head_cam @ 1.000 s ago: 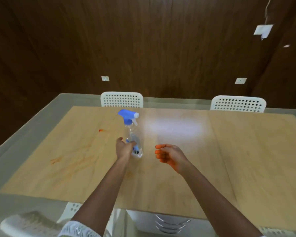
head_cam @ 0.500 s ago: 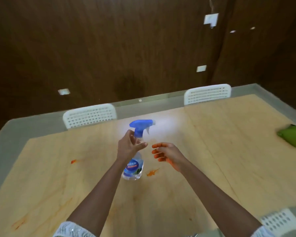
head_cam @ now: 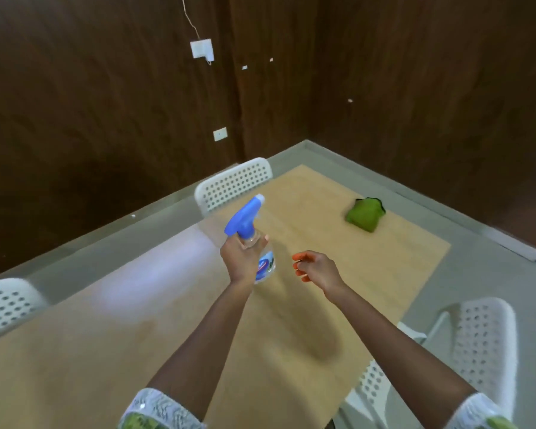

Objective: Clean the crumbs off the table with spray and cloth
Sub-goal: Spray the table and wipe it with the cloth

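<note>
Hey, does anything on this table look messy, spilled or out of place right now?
Nothing looks spilled or damaged. The green cloth lies crumpled near the far end of the table, apart from both hands. The left hand grips the spray bottle, held off the tabletop. No crumbs show in this view.

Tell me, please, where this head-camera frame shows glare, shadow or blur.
Head view: a pale glare patch lies on the table to the left of the left hand, which grips the spray bottle; an arm shadow darkens the wood near the right forearm; the near-left chair is motion-blurred; the green cloth is soft-edged.
</note>
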